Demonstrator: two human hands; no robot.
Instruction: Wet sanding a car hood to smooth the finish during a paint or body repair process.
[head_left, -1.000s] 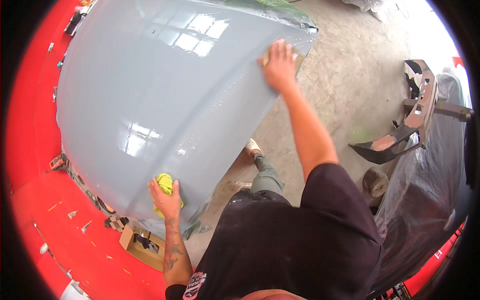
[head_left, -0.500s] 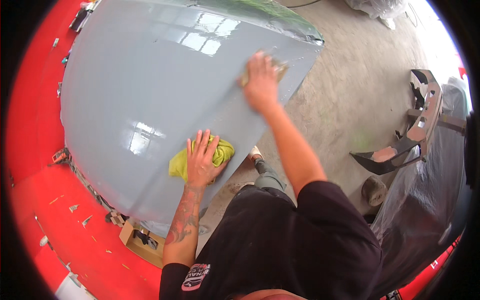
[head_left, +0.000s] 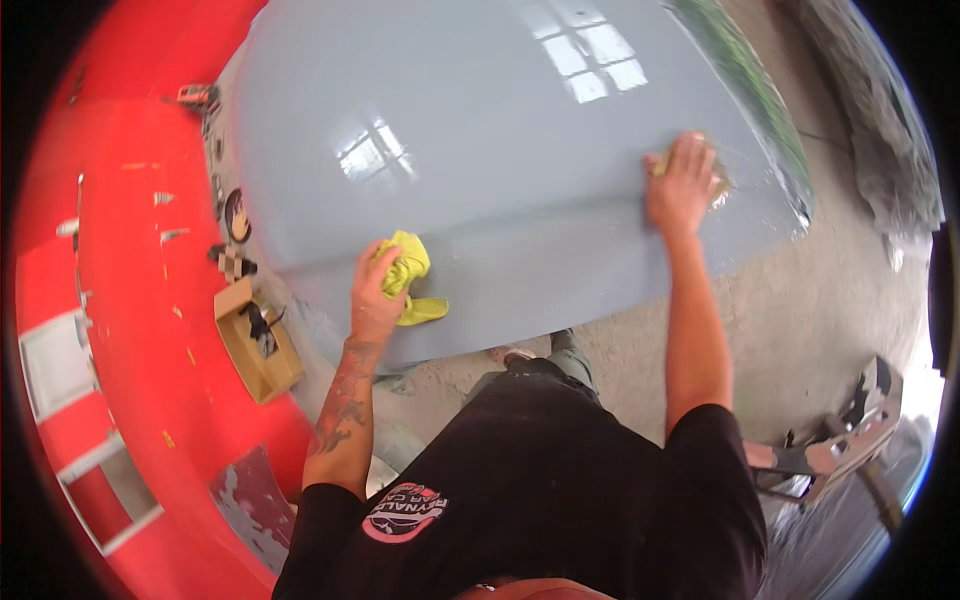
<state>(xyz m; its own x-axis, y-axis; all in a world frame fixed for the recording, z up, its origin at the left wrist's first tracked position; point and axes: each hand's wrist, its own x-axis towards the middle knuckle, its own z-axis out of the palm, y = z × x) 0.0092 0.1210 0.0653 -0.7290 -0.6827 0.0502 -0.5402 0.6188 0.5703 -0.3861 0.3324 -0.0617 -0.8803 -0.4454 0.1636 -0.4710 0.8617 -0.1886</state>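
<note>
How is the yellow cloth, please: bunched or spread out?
Mostly bunched: the yellow cloth shows thick folds against the left hand, one end trailing.

A black short-sleeved T-shirt (head_left: pixel 560 480) with a round pink-and-white printed emblem (head_left: pixel 405 513) — grey-green cloth trousers (head_left: pixel 572 360) below, tattoos (head_left: pixel 345 405) on the left forearm.

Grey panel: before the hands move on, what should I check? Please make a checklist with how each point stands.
1. Yellow cloth secure in the left hand: ok, gripped.
2. Right hand over the tan pad: ok.
3. Grey panel dry: not ok, looks wet beside the tan pad.
4. Grey panel free of fine scratches: cannot tell, too small to see.
5. Cardboard box away from both hands: ok, off to the left.
</note>
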